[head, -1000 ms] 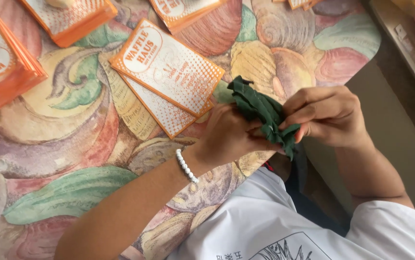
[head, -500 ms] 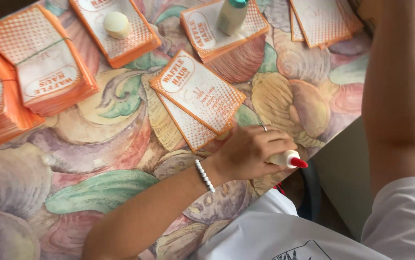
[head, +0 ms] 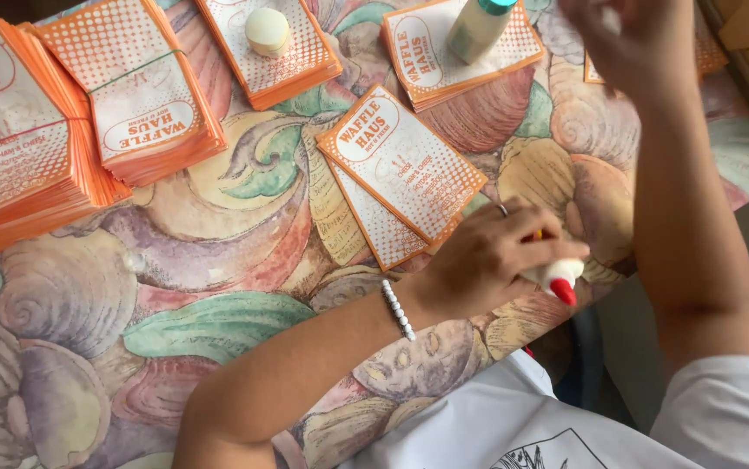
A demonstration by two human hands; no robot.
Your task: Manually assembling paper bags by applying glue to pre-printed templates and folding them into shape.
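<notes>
White glue bottle with a red cap [head: 555, 280] sits gripped in the left hand [head: 487, 256] at the tabletop's [head: 218, 252] near edge, beside two orange paper sleeves [head: 401, 165]; the right hand [head: 626, 43] is raised, blurred, its grip unclear.

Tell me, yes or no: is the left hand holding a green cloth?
No, the left hand grips a small white bottle with a red tip.
</notes>
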